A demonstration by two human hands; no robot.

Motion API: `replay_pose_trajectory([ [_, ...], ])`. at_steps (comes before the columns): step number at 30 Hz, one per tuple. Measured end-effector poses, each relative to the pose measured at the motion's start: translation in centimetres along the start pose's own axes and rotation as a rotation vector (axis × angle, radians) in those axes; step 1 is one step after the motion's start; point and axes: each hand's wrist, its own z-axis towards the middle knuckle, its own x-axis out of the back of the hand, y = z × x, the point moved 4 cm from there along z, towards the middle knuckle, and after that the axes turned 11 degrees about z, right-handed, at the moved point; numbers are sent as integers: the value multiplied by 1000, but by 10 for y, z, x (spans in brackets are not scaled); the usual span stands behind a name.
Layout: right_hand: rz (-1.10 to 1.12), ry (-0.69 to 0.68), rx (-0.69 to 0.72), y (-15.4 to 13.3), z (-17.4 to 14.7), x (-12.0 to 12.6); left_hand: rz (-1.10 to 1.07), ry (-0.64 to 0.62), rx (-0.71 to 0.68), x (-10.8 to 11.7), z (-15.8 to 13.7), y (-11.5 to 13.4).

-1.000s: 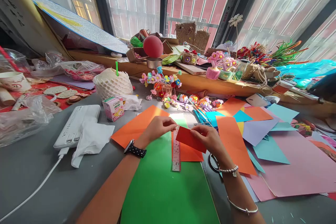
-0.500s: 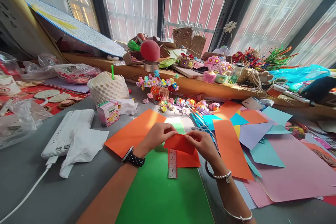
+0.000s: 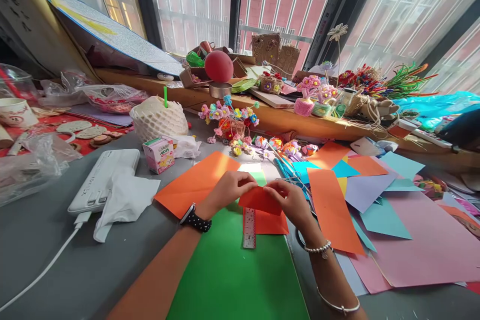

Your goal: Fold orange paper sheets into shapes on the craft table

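Note:
A small piece of orange paper [image 3: 261,202] is pinched by its far edge between both hands, raised over the green board. My left hand [image 3: 233,189] closes on its left part, and my right hand [image 3: 287,197] closes on its right part. Beneath it, a short ruler [image 3: 249,232] with a red edge lies on the green board [image 3: 240,280], beside another orange sheet [image 3: 272,225]. The upper end of the ruler is hidden by the held paper. To the left of my left hand rests a larger orange sheet [image 3: 198,180].
Loose coloured papers [image 3: 412,240] overlap on the right, with an orange strip [image 3: 333,210] near my right wrist. Scissors [image 3: 300,180] lie behind my right hand. A white power bank [image 3: 108,175], a tissue [image 3: 131,200] and a small pink carton [image 3: 159,155] are on the left. Crocheted flowers [image 3: 228,120] stand behind.
The view has shifted slightly, so everything sits a little further right. Both hands keep their pinch on the orange paper, with hardly any movement.

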Motion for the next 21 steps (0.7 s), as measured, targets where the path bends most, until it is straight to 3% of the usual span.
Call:
replay_pose_trajectory([
  [3, -67, -40, 11, -3, 0, -8, -21, -5, 4, -1, 0, -2],
  [7, -68, 21, -19, 4, 1, 1, -46, 14, 41, 9, -1, -10],
  [10, -74, 91, -30, 6, 0, 9, -34, 140, 112, 23, -2, -14],
  [13, -35, 64, -15, 1, -1, 6, -26, 228, 98, 25, -2, -11],
  [18, -32, 10, -1, -8, -2, -7, -36, -3, -46, 2, 1, 1],
  [21, -31, -10, -11, -6, -1, -8, 9, -21, -35, 1, 1, 0],
])
